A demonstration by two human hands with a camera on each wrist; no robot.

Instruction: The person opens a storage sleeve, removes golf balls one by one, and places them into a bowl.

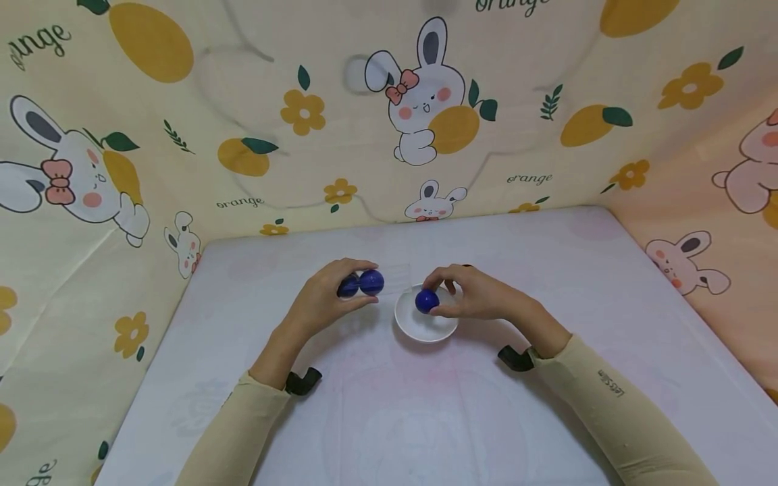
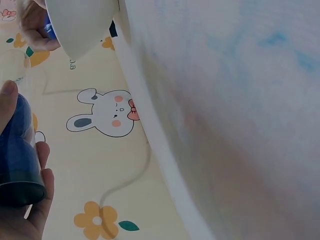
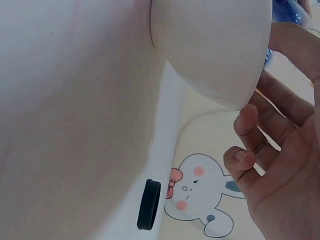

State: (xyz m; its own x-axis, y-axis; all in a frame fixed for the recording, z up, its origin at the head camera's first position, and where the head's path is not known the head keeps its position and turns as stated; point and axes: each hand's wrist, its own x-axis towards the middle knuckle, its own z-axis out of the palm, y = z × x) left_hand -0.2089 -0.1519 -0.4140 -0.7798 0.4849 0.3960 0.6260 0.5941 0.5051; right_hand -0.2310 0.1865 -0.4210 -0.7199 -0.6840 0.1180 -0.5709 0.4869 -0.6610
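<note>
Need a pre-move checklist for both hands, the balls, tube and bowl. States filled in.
1. Ball grip: ok. The right hand pinches one blue ball.
2. Bowl lined up: ok. In the head view that ball shows within the rim of the white bowl.
3. Ball touching the bowl's floor: cannot tell; the views don't settle its height.
4. Tube grip: ok. The left hand holds the clear tube.
5. Tube empty: not ok. Two blue balls are inside.
6. Black ring clear of the tube: ok. It is on the table, apart from the tube.
</note>
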